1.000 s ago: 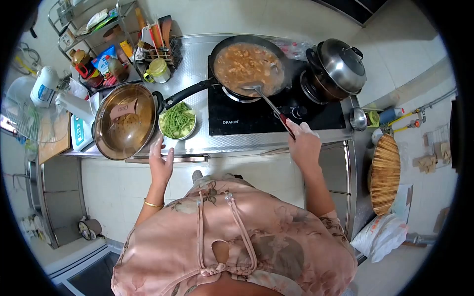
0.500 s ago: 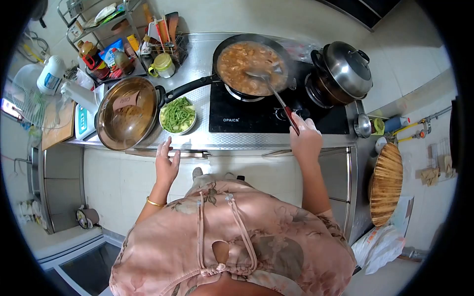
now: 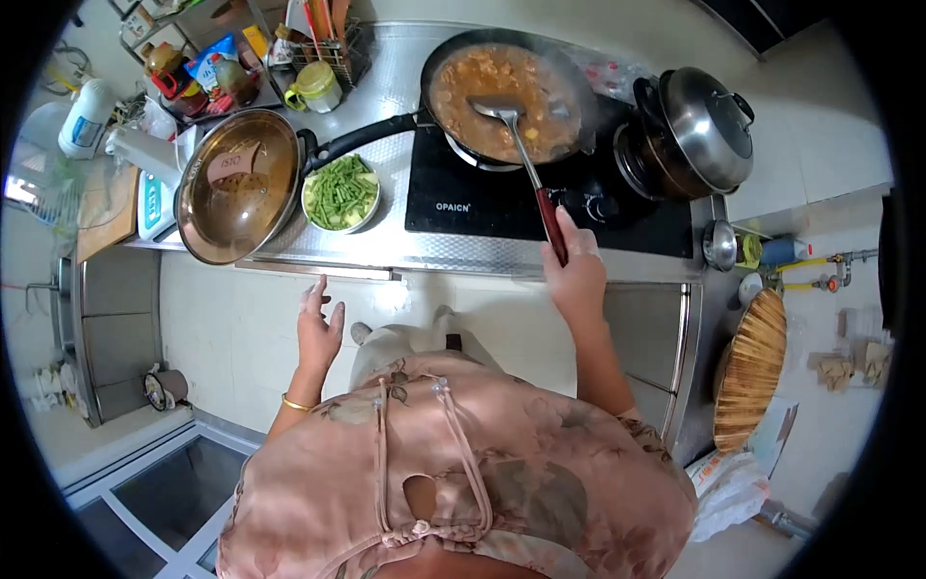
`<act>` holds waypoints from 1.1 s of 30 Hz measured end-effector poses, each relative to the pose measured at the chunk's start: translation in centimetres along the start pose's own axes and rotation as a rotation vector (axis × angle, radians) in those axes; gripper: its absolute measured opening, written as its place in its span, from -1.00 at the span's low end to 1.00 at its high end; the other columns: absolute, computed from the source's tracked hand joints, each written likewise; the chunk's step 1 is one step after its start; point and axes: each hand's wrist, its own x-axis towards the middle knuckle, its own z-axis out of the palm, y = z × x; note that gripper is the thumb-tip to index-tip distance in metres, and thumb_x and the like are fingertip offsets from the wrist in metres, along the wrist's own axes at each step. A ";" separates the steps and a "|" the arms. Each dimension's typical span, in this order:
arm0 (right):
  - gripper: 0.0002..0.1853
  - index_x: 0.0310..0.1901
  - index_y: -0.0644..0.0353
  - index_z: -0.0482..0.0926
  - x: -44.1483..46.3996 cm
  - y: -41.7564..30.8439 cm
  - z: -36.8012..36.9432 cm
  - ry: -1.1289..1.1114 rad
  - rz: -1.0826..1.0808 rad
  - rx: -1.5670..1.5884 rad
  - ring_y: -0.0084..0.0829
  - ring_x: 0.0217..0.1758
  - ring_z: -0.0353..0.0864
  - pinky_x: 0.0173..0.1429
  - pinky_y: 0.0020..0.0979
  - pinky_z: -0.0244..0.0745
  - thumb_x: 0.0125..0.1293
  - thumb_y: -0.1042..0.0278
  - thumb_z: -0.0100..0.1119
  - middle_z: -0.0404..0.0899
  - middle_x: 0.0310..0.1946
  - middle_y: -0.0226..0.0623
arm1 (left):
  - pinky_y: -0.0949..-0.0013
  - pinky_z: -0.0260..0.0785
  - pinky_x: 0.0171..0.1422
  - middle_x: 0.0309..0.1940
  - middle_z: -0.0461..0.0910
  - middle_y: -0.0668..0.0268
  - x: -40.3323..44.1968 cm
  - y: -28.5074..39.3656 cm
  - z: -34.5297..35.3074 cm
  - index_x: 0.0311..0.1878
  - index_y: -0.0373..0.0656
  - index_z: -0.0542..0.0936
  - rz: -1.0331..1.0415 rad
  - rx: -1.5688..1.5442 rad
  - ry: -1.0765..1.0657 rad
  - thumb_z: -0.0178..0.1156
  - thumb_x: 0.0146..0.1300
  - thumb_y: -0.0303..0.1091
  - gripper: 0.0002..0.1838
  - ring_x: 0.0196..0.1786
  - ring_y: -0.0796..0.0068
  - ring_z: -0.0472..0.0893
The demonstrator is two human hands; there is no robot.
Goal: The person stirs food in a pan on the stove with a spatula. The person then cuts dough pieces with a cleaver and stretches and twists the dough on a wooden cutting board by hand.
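Observation:
My right hand (image 3: 577,270) is closed around the dark red handle of a metal spatula (image 3: 528,154). The spatula's blade rests in the brown, saucy stew (image 3: 502,77) inside a black wok (image 3: 588,101) on the stove. My left hand (image 3: 319,323) hangs in front of the counter edge, fingers apart, holding nothing. Nearest to it on the counter is a white bowl of cut green beans (image 3: 340,196), with paler green pieces among them. Left of that bowl lies a glass pan lid (image 3: 260,217) with a labelled brownish piece showing on it.
A lidded steel pot (image 3: 709,135) sits on the right burner of the black stove (image 3: 463,193). The wok's long handle (image 3: 362,140) reaches left over the counter. A green-lidded jar (image 3: 316,89), sauce bottles (image 3: 236,82) and a white scale (image 3: 154,205) stand at left. A woven basket (image 3: 752,372) leans at right.
The spatula blade has moved left within the wok, and my right hand has shifted slightly left with it. My left hand stays open, a little farther from the bowl. The camera view has shifted.

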 end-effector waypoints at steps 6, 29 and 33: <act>-0.69 0.04 0.23 0.47 0.2 8.0 0.5 0.036 0.689 0.678 -0.57 -0.31 0.45 -0.20 -0.58 0.35 0.39 0.25 -0.05 0.50 -0.34 -0.42 | 0.25 0.42 -0.07 0.05 0.41 -0.04 -1.0 -3.6 1.1 0.28 -0.20 0.30 -0.064 -0.070 -0.048 0.17 0.13 -0.48 -0.40 -0.13 0.20 0.55; -0.51 0.24 0.25 0.31 8.8 19.1 10.7 0.032 0.134 -0.326 -0.31 0.20 0.39 0.28 -0.44 0.20 0.25 0.55 0.05 0.40 0.15 -0.12 | 0.28 0.40 -0.08 0.01 0.42 -0.01 -24.3 -32.8 6.2 0.29 -0.27 0.25 -0.646 -0.192 -0.136 0.12 0.10 -0.62 -0.37 -0.21 0.21 0.50; -0.52 0.25 0.28 0.29 9.5 18.9 10.6 0.037 0.149 -0.406 -0.37 0.17 0.42 0.25 -0.49 0.21 0.28 0.55 0.03 0.44 0.13 -0.13 | 0.27 0.40 -0.08 0.02 0.41 -0.01 -24.6 -32.3 7.5 0.30 -0.27 0.25 -0.683 -0.262 -0.152 0.12 0.09 -0.62 -0.37 -0.21 0.24 0.51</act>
